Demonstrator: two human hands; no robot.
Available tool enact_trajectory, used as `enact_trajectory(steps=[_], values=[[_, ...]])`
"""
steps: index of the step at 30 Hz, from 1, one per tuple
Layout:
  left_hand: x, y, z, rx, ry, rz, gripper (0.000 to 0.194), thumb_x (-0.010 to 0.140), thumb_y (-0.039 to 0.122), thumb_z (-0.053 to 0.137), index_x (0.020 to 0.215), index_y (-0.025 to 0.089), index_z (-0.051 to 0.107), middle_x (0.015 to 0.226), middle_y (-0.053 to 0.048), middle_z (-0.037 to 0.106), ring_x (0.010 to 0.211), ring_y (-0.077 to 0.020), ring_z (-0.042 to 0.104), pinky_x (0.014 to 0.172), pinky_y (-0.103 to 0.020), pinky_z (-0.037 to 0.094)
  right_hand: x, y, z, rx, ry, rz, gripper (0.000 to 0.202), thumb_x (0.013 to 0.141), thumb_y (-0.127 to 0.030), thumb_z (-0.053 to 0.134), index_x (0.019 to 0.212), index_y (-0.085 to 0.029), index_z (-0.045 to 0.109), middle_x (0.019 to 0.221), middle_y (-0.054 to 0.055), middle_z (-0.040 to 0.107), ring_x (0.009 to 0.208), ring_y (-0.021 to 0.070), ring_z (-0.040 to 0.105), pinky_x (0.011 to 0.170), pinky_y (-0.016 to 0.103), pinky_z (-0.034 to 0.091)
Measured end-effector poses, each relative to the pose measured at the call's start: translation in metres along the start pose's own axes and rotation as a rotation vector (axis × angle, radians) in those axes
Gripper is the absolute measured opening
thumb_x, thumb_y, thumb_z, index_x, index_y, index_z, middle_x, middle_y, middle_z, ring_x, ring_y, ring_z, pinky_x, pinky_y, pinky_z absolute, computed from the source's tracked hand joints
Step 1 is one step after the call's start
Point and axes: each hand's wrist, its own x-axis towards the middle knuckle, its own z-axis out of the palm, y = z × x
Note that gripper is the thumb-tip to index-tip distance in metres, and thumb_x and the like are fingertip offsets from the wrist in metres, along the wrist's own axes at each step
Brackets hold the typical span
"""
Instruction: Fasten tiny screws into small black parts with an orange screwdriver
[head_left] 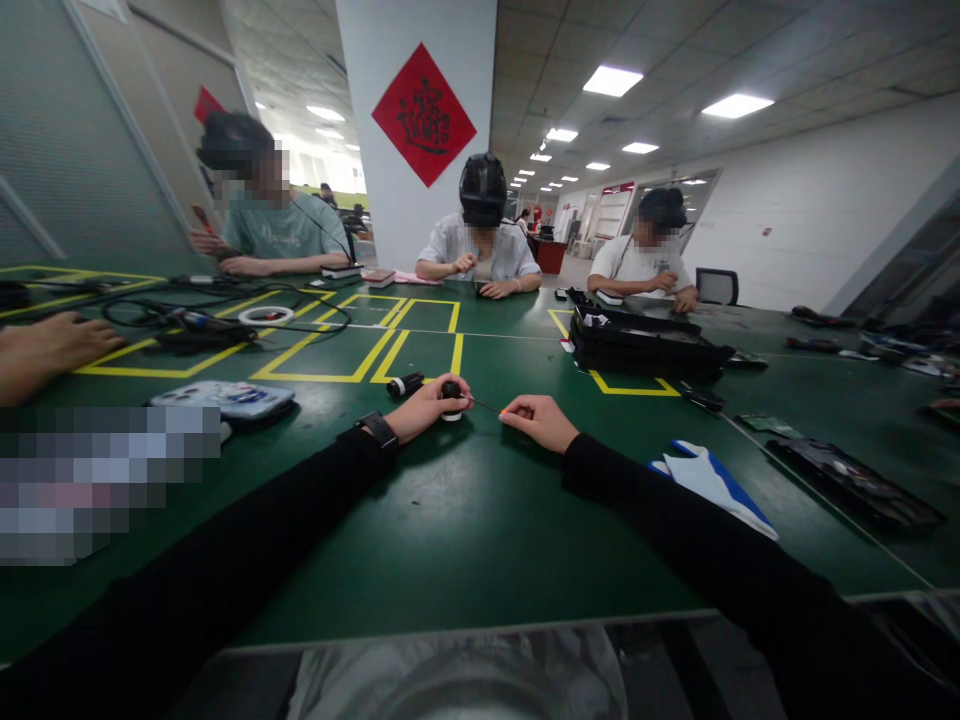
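My left hand (424,410) is closed around a small black round part (451,391) with a pale base, held just above or on the green table. A dark watch band circles that wrist. My right hand (541,422) pinches a thin screwdriver (489,405) by its orange end, most of the handle being hidden in the fingers. Its slim shaft points left, and the tip meets or nearly meets the black part; contact is too small to tell. Just beyond my left hand lies a black cylindrical piece (405,385).
On the green table (420,560), a stack of black casings (645,340) stands to the right, with a blue-and-white glove (712,485) nearer. Cables (202,325) and a patterned pouch (225,398) lie left. Another person's hand (64,345) rests there; several people sit around the table.
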Motion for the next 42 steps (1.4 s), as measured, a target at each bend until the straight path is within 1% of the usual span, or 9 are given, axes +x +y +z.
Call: enact_trajectory(steps=[5,9,12,15,18,20,25,35,42], values=[[-0.0012,0.0032,0.0013,0.096,-0.050,0.014,0.030,0.065,0.026,0.066,0.090,0.016,0.051,0.086,-0.001,0.060,0.081,-0.0127,0.057,0.075,-0.028,0.043,-0.0013,-0.0016,-0.0003,0.003,0.001,-0.024,0.036,0.072,-0.048,0.057,0.080,-0.013,0.063,0.061,0.000,0.055,0.051,0.0073,0.041,0.050,0.020,0.033],[-0.0026,0.0071,0.0032,0.166,-0.076,0.014,0.031,0.066,0.027,0.066,0.090,0.016,0.050,0.087,-0.001,0.059,0.082,-0.0130,0.056,0.075,-0.029,0.043,-0.0021,-0.0055,-0.0012,-0.021,0.045,-0.092,0.030,0.071,-0.042,0.061,0.083,-0.015,0.059,0.067,0.000,0.056,0.059,0.0090,0.047,0.057,0.021,0.037],[-0.0029,0.0082,0.0041,0.199,-0.084,0.013,0.030,0.067,0.028,0.065,0.090,0.016,0.050,0.086,-0.001,0.059,0.082,-0.0131,0.056,0.074,-0.028,0.043,-0.0023,-0.0070,-0.0012,-0.079,0.081,-0.131,0.029,0.069,-0.039,0.064,0.085,-0.016,0.056,0.066,-0.002,0.054,0.058,0.0088,0.046,0.058,0.020,0.036],[-0.0027,0.0075,0.0037,0.216,-0.080,0.014,0.029,0.067,0.028,0.064,0.090,0.016,0.050,0.085,-0.001,0.059,0.079,-0.0124,0.056,0.071,-0.027,0.042,-0.0028,-0.0080,-0.0007,-0.140,0.072,-0.139,0.028,0.073,-0.039,0.060,0.088,-0.016,0.057,0.064,-0.003,0.052,0.055,0.0083,0.044,0.056,0.020,0.034],[-0.0023,0.0058,0.0023,0.191,-0.070,0.015,0.029,0.067,0.027,0.065,0.089,0.017,0.050,0.085,0.000,0.059,0.078,-0.0118,0.056,0.072,-0.026,0.042,-0.0034,-0.0087,-0.0002,-0.212,0.068,-0.138,0.027,0.081,-0.040,0.049,0.084,-0.016,0.061,0.067,0.000,0.056,0.059,0.0095,0.047,0.059,0.021,0.034],[-0.0019,0.0046,0.0013,0.149,-0.060,0.017,0.028,0.067,0.026,0.064,0.090,0.017,0.050,0.085,0.000,0.059,0.080,-0.0119,0.056,0.073,-0.026,0.042,-0.0034,-0.0085,0.0002,-0.235,0.061,-0.142,0.029,0.084,-0.039,0.046,0.081,-0.015,0.062,0.070,0.002,0.059,0.063,0.0104,0.050,0.061,0.022,0.034],[-0.0016,0.0034,0.0008,0.097,-0.025,-0.009,0.030,0.066,0.026,0.066,0.089,0.017,0.050,0.085,-0.001,0.059,0.081,-0.0130,0.058,0.072,-0.027,0.043,-0.0033,-0.0066,0.0001,-0.259,0.077,-0.145,0.026,0.080,-0.038,0.052,0.081,-0.015,0.063,0.075,0.004,0.062,0.067,0.0117,0.052,0.064,0.023,0.036],[-0.0026,0.0047,0.0018,0.078,-0.022,-0.004,0.030,0.066,0.026,0.065,0.090,0.017,0.051,0.086,-0.001,0.060,0.082,-0.0133,0.058,0.075,-0.028,0.043,-0.0044,-0.0084,-0.0015,-0.254,0.111,-0.117,0.023,0.077,-0.037,0.054,0.080,-0.017,0.064,0.074,0.003,0.062,0.066,0.0120,0.052,0.064,0.023,0.037],[-0.0012,0.0019,0.0000,0.076,-0.034,0.008,0.032,0.066,0.025,0.065,0.093,0.017,0.050,0.085,-0.001,0.059,0.081,-0.0128,0.058,0.076,-0.029,0.043,-0.0040,-0.0081,-0.0019,-0.276,0.101,-0.111,0.022,0.077,-0.037,0.055,0.081,-0.018,0.064,0.074,0.003,0.061,0.066,0.0119,0.051,0.063,0.023,0.036]])
